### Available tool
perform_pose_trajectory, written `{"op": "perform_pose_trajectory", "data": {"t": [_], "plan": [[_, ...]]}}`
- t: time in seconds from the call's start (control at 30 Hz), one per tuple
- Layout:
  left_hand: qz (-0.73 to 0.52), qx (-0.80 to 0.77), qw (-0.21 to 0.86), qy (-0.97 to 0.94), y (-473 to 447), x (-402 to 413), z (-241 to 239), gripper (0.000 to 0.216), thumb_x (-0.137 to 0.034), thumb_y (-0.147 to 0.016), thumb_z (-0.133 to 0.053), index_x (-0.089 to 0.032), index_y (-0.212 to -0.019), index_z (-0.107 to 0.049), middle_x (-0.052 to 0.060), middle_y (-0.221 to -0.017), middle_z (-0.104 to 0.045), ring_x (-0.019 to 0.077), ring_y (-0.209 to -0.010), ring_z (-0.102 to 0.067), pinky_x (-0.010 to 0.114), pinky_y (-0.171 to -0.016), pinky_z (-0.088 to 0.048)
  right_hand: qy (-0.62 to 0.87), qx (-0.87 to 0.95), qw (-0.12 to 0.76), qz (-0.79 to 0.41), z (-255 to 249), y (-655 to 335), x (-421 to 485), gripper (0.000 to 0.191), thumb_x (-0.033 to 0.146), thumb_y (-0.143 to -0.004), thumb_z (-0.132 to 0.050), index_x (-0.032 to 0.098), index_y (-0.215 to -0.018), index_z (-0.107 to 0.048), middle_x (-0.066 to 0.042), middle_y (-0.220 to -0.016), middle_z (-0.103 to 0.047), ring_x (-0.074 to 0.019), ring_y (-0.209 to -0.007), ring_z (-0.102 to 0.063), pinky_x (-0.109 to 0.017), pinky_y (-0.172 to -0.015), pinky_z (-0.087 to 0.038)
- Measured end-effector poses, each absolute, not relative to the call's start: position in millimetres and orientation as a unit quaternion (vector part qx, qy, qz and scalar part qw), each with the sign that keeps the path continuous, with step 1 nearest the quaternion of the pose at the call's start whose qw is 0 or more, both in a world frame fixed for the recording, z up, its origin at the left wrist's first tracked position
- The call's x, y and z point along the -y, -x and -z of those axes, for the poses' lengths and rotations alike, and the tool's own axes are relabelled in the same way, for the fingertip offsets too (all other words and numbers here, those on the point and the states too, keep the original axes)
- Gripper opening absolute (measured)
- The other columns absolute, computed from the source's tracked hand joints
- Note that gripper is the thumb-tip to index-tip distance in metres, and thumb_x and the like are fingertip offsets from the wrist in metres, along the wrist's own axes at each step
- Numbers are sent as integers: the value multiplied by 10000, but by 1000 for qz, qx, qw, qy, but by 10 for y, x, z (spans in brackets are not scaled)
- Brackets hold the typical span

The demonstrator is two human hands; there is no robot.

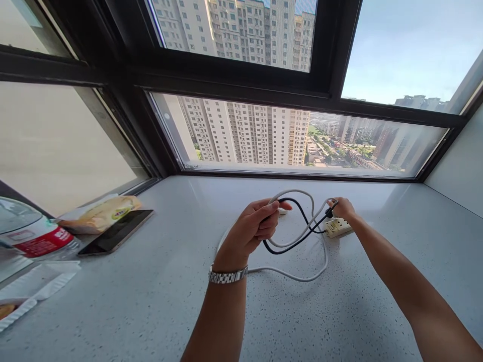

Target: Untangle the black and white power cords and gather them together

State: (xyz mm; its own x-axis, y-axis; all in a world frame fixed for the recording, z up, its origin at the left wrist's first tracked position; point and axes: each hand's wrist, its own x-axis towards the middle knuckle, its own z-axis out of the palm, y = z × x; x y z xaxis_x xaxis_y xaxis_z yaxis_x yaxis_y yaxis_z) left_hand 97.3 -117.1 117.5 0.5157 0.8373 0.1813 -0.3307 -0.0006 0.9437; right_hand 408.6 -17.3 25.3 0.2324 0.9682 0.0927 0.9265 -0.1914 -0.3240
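Observation:
My left hand (253, 227), with a metal watch on the wrist, is closed round a bundle of cables: a black cable (298, 241) and a white cable (302, 275) that loop over the speckled white sill (158, 291). My right hand (342, 207) pinches the black cable's end, just above a cream power strip (338, 227) lying on the sill. The white cable runs in a wide loop between both hands.
At the left lie a dark phone (116, 232), a yellow snack bag (98, 213), a plastic water bottle with a red label (28, 235) and a white wrapper (33, 286). A black-framed window (234, 85) closes the back; a wall stands at the right.

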Motion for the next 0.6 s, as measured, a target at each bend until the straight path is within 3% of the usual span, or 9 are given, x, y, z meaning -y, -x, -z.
{"op": "perform_pose_trajectory", "data": {"t": [0.23,0.43,0.6], "plan": [[-442,-238,666,-551,-980,1165,-1173,330,-407,-774,-643,-95,-879,-657,-110,-452,-230,14,-363,-148,161,-348,-125,756,629,175,-52,-159,-4150,100,301,445,-884,-488,212,-838,-673,-50,-755,-686,-164,-678,-597,-232,-517,-321],[-459,-258,650,-548,-996,1155,-1173,325,-421,-759,-652,-108,-847,-652,-105,-464,-230,18,-367,-153,163,-344,-129,764,624,155,-50,-158,-4164,100,368,515,-860,-508,203,-772,-681,-59,-744,-692,-161,-629,-606,-234,-493,-325],[-473,-260,650,-535,-984,1133,-1147,311,-415,-753,-668,-115,-833,-651,-108,-467,-215,16,-369,-152,157,-342,-130,771,622,134,-14,-170,-4178,126,454,622,-793,-551,190,-823,-691,-95,-791,-693,-204,-712,-632,-243,-511,-335]]}}
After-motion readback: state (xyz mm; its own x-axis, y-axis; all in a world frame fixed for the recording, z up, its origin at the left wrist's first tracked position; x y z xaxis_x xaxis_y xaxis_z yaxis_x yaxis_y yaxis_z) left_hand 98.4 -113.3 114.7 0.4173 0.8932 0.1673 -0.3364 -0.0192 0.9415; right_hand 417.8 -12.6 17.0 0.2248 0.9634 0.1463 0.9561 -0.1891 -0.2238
